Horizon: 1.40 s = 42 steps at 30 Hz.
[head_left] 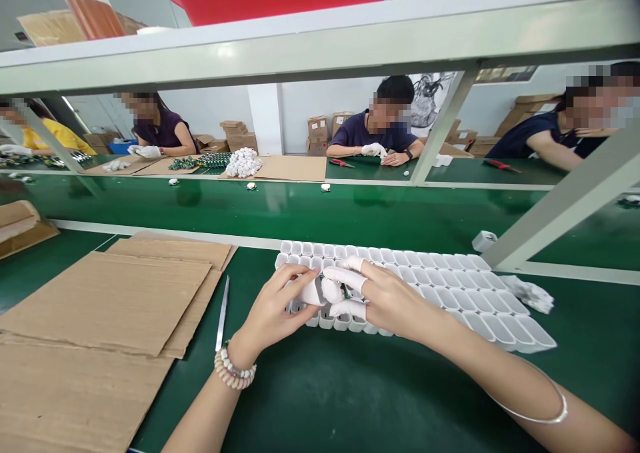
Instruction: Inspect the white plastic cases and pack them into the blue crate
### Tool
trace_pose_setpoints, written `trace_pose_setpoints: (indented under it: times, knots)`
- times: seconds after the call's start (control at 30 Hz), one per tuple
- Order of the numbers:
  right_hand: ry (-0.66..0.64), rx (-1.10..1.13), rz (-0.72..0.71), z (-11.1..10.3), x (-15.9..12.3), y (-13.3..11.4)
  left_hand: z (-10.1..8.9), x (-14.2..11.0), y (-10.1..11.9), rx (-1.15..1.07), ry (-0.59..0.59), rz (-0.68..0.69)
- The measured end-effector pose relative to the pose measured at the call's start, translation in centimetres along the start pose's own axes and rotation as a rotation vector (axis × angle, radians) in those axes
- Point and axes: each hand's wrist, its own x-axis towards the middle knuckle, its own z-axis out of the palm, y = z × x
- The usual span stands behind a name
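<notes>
My left hand (277,300) is closed around a white plastic housing (311,292), tilted on its side with its opening toward the right. My right hand (373,293) wears white finger cots and pinches a small white rounded part with a green circuit board (334,291). This part is right at the mouth of the housing; whether any of it is inside cannot be made out. Beneath and behind both hands stand rows of white housings (480,300), open side up, on the green table (350,400).
Flat cardboard sheets (100,300) lie at the left, with a metal tweezers-like tool (223,313) beside them. A crumpled white cloth or glove (530,293) and one housing (484,241) are near the slanted post (575,193). Beyond, a green belt (215,203) carries small parts; several co-workers sit opposite.
</notes>
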Motion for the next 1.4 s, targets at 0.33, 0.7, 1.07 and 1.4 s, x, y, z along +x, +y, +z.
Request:
trace_pose_setpoints:
  times: [0.33,0.7,1.07,1.4]
  knots:
    - [0.039,0.038,-0.029,0.1,0.1,0.0,0.3,0.0,0.0,-0.024,0.014,-0.005]
    - [0.044,-0.068,0.068,0.9,0.4,0.1,0.7,0.0,0.2,-0.058,0.038,-0.049]
    - [0.287,-0.016,-0.124,0.3,0.6,-0.5,0.9,-0.1,0.2,-0.058,0.212,-0.152]
    - [0.028,-0.015,-0.1,-0.1,0.6,-0.6,1.1,-0.2,0.5,-0.04,0.231,-0.146]
